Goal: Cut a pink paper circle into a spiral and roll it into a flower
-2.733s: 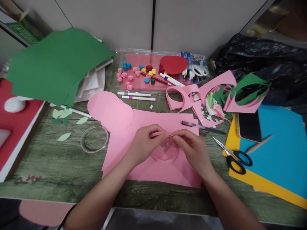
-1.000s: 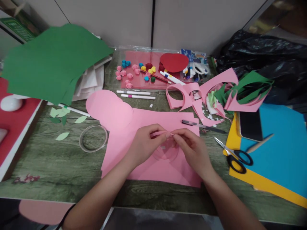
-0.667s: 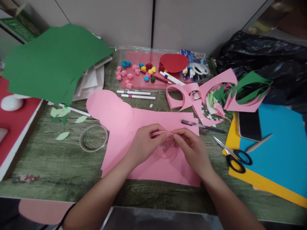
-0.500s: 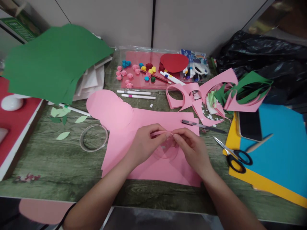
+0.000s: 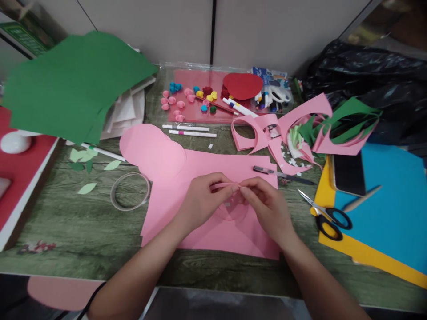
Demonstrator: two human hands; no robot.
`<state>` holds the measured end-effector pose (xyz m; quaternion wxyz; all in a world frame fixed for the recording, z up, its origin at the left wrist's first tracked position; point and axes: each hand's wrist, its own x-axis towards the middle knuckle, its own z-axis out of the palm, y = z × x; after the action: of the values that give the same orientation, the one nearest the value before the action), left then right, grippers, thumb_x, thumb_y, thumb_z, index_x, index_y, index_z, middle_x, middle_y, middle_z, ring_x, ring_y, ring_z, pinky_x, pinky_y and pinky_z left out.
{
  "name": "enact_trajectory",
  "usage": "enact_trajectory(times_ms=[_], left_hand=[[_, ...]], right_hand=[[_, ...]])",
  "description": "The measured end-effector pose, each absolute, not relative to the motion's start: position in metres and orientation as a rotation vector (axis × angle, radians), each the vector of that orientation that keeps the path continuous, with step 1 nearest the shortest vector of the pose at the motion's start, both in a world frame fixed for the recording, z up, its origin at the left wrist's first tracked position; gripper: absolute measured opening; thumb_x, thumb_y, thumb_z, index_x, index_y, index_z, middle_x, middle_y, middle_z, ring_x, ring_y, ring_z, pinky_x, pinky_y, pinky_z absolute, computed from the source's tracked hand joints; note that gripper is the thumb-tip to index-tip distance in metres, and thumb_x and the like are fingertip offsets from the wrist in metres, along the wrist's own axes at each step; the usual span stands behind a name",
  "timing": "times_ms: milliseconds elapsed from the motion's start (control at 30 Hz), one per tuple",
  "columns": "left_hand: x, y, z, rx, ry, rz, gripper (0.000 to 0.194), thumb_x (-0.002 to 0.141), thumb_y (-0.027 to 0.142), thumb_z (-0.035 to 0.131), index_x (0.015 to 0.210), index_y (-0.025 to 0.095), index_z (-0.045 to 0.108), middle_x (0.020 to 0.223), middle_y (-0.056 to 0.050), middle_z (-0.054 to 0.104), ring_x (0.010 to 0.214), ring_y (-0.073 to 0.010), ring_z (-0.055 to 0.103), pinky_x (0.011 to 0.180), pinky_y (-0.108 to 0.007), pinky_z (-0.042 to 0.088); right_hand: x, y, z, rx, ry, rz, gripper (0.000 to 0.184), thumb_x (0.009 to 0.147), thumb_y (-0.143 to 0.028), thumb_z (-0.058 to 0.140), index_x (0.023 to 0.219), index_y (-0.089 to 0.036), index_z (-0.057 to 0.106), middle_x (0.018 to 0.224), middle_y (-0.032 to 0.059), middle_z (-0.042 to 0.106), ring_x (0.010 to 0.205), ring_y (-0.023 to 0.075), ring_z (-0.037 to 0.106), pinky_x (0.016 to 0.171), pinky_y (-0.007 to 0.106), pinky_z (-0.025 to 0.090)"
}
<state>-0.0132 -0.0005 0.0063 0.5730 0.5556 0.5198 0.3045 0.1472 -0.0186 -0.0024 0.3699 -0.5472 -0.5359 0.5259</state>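
Over a stack of pink paper sheets (image 5: 167,213), my left hand (image 5: 204,195) and my right hand (image 5: 267,204) meet fingertip to fingertip. Both are closed in a pinch on a thin pink paper strip (image 5: 222,185), which curves between them. Just below the fingers shows a round, see-through outline (image 5: 231,215) against the pink sheets; what it is I cannot make out. Cut pink paper circles (image 5: 150,149) lie on the stack's upper left corner. A pen (image 5: 263,170) rests across its upper right corner.
Scissors (image 5: 328,218) lie on blue paper (image 5: 393,213) at the right, with a phone (image 5: 348,174) nearby. Pink paper offcuts (image 5: 245,133) are piled behind. A tape roll (image 5: 115,195) and green paper leaves (image 5: 87,189) lie left. Markers (image 5: 193,134) sit behind the stack.
The view has shifted very slightly. Both hands keep the same pinch on the pink paper strip, with hardly any movement.
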Motion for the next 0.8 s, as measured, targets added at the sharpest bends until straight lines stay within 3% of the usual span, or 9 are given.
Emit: enact_trajectory(times_ms=[800], left_hand=[[-0.013, -0.0011, 0.0109, 1.299, 1.182, 0.735, 0.018, 0.08, 0.032, 0.054, 0.077, 0.015, 0.061, 0.068, -0.001, 0.062, 0.065, -0.0126, 0.057, 0.063, -0.025, 0.042]], right_hand=[[0.1476, -0.0184, -0.0036, -1.378, -1.366, 1.328, 0.007, 0.082, -0.025, 0.056, 0.077, -0.021, 0.056, 0.067, -0.0029, 0.056, 0.061, 0.01, 0.055, 0.057, 0.022, 0.045]])
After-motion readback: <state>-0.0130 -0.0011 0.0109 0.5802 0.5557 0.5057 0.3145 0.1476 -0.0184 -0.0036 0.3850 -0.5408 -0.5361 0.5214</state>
